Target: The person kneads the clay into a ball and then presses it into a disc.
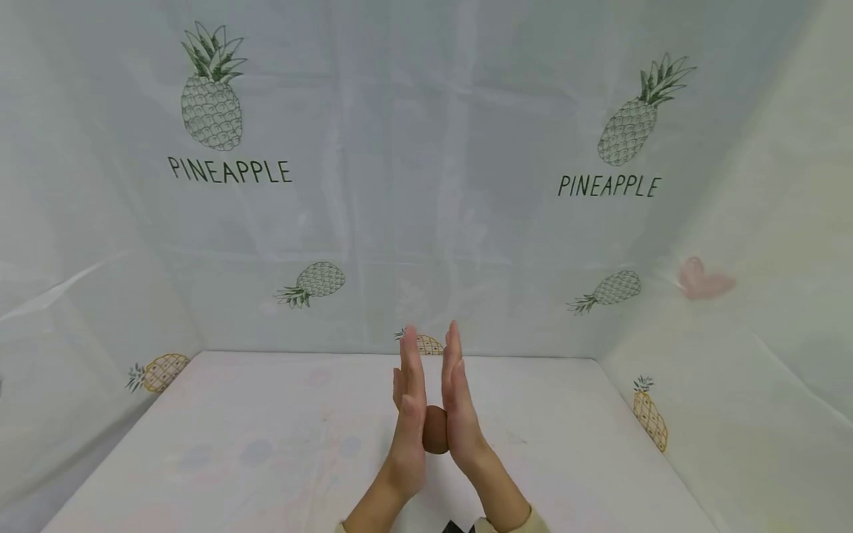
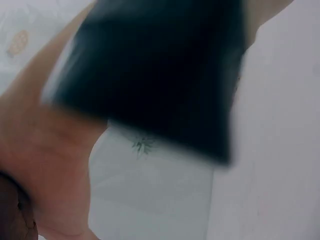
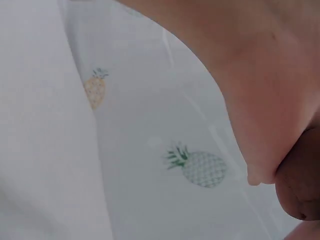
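Observation:
A brown ball (image 1: 435, 430) with a clay-like look is pressed between two upright palms above the table. My left hand (image 1: 406, 437) touches its left side, fingers straight and pointing up and away. On the other side my right hand (image 1: 464, 422) lies against it, its fingers just as straight. Cracks and dark pits mark the surface of the brown ball (image 2: 15, 212) at the lower left of the left wrist view. Part of the brown ball (image 3: 300, 185) also shows at the right edge of the right wrist view, against a palm.
A pale table (image 1: 266, 459) lies beneath the hands. Sheets printed with pineapples (image 1: 426, 185) surround it at the back and sides. A blurred dark object (image 2: 160, 75) blocks much of the left wrist view. Light sleeves (image 1: 529, 522) show at the bottom of the head view.

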A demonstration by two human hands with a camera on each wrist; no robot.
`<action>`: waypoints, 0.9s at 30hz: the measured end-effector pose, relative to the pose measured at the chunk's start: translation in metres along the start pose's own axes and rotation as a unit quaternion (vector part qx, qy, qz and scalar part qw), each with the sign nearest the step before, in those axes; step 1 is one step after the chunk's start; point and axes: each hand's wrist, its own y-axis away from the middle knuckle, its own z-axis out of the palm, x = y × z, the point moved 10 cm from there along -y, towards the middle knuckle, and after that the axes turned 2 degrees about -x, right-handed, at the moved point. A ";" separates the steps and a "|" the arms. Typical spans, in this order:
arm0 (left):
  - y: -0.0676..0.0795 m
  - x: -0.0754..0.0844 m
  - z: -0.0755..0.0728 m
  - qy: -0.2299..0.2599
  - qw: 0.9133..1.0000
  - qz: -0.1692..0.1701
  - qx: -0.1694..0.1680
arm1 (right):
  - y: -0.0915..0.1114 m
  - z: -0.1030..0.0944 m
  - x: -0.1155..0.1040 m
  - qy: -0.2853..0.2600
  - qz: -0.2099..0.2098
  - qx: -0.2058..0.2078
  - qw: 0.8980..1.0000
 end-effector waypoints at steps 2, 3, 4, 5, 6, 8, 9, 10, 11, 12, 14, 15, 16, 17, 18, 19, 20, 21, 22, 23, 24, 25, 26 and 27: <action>-0.003 0.000 -0.008 -0.012 1.000 0.002 0.012 | 0.001 0.012 0.006 0.001 0.024 -0.032 0.999; -0.004 -0.001 -0.013 -0.013 1.000 -0.003 0.019 | 0.002 0.017 0.008 -0.002 0.037 -0.047 0.998; -0.005 -0.003 -0.018 -0.013 1.000 -0.009 0.027 | 0.004 0.022 0.009 -0.007 0.047 -0.059 0.997; -0.007 -0.005 -0.023 -0.012 0.999 -0.017 0.034 | 0.006 0.026 0.010 -0.014 0.057 -0.067 0.996; -0.008 -0.008 -0.028 -0.014 0.999 -0.023 0.041 | 0.008 0.029 0.009 -0.021 0.064 -0.073 0.995; -0.010 -0.012 -0.036 -0.018 0.998 -0.035 0.052 | 0.011 0.033 0.006 -0.032 0.067 -0.081 0.994; -0.011 -0.015 -0.039 -0.020 0.997 -0.041 0.056 | 0.012 0.036 0.003 -0.036 0.065 -0.084 0.994; -0.011 -0.017 -0.042 -0.024 0.997 -0.044 0.060 | 0.013 0.037 -0.001 -0.037 0.057 -0.086 0.994; -0.012 -0.019 -0.044 -0.028 0.997 -0.047 0.063 | 0.013 0.037 -0.005 -0.036 0.048 -0.085 0.995; -0.012 -0.022 -0.045 -0.034 0.996 -0.051 0.065 | 0.013 0.037 -0.011 -0.037 0.036 -0.082 0.995; -0.011 -0.029 -0.043 -0.042 0.995 -0.060 0.066 | 0.013 0.034 -0.021 -0.035 0.006 -0.070 0.997; -0.010 -0.033 -0.040 -0.047 0.995 -0.066 0.065 | 0.013 0.030 -0.026 -0.034 -0.009 -0.061 0.998; -0.009 -0.036 -0.037 -0.050 0.994 -0.072 0.062 | 0.013 0.026 -0.030 -0.031 -0.026 -0.051 0.998; -0.008 -0.040 -0.031 -0.050 0.994 -0.079 0.055 | 0.013 0.022 -0.035 -0.027 -0.042 -0.040 0.998; -0.006 -0.043 -0.025 -0.049 0.994 -0.085 0.045 | 0.013 0.018 -0.038 -0.024 -0.056 -0.030 0.998; -0.005 -0.044 -0.019 -0.044 0.994 -0.090 0.034 | 0.013 0.013 -0.041 -0.020 -0.068 -0.021 0.997; -0.004 -0.044 -0.013 -0.037 0.995 -0.092 0.023 | 0.013 0.009 -0.043 -0.016 -0.078 -0.012 0.997; -0.002 -0.043 -0.007 -0.030 0.995 -0.091 0.013 | 0.013 0.004 -0.044 -0.011 -0.088 -0.004 0.996; -0.001 -0.041 -0.002 -0.021 0.996 -0.088 0.003 | 0.012 0.001 -0.046 -0.005 -0.096 0.002 0.995; -0.001 -0.038 0.002 -0.012 0.996 -0.085 -0.004 | 0.011 -0.002 -0.046 0.001 -0.102 0.007 0.995; 0.000 -0.034 0.005 -0.001 0.997 -0.077 -0.011 | 0.010 -0.005 -0.046 0.006 -0.106 0.012 0.994; 0.000 -0.029 0.007 0.009 0.998 -0.068 -0.016 | 0.009 -0.007 -0.045 0.010 -0.109 0.015 0.994; 0.000 -0.024 0.008 0.019 0.998 -0.058 -0.020 | 0.008 -0.008 -0.043 0.014 -0.110 0.017 0.994; 0.000 -0.018 0.009 0.028 0.998 -0.046 -0.023 | 0.006 -0.008 -0.040 0.015 -0.107 0.017 0.994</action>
